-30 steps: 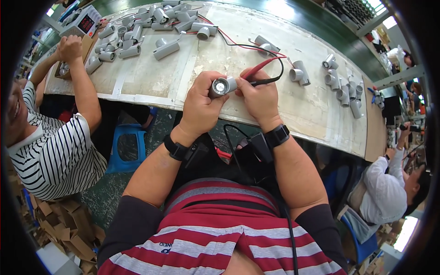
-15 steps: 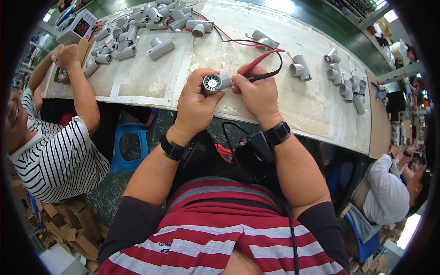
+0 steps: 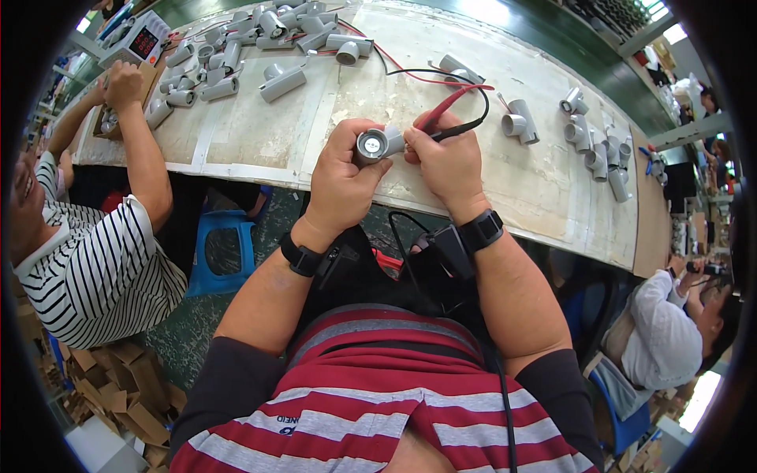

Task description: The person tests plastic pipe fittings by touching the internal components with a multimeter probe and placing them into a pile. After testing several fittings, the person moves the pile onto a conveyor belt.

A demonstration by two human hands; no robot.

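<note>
My left hand [image 3: 341, 175] is closed around a grey T-shaped plastic housing [image 3: 392, 139] above the near part of the table. Inside its round open end, facing up, a small fan [image 3: 372, 145] with a pale hub shows. At the housing's right-hand branch, my right hand [image 3: 451, 164] pinches a red clip lead [image 3: 433, 118] and a black clip lead [image 3: 464, 128]. Their tips, and whatever they touch, are hidden by my fingers.
Many similar grey housings [image 3: 284, 83] lie on the worktable [image 3: 331, 102], heaped far left and grouped at right. The leads run toward a power supply [image 3: 142, 41] at far left. Co-workers sit on both sides; a blue stool [image 3: 222, 252] stands at left.
The fan's separate blades, distinct before, now blur into a smooth ring around the hub. Both my hands and the housing have shifted slightly right in the picture.
</note>
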